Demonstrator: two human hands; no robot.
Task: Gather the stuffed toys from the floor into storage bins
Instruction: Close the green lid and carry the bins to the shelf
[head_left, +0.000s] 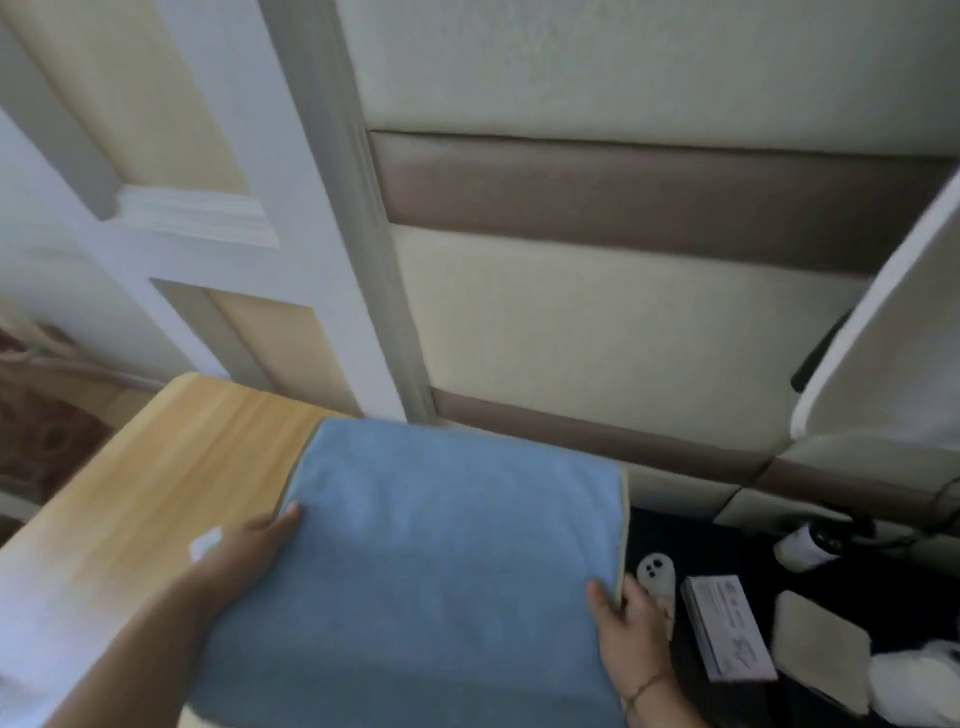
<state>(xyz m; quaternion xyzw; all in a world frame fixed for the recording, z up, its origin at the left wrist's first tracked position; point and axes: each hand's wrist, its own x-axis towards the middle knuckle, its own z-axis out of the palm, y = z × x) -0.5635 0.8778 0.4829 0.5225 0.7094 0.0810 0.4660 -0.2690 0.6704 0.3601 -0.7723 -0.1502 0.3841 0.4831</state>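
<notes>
Hidden: left hand (244, 551) fingers go under the blue towel (431, 561); stuffed toys and bins not visible.
Towel: folded, soft, blue, between both hands, over the wooden table (156, 478).
Left hand: holds the left edge.
Right hand (631, 631): pinches the right edge, thumb on top.
Blurred: white phone (657, 574) beside the right hand.

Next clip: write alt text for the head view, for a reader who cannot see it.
Two hands grip a folded blue towel by its sides, the left hand at its left edge and the right hand at its right edge, over a light wooden surface. To the right a phone and a small box lie on a dark surface; padded wall panels are behind.
</notes>
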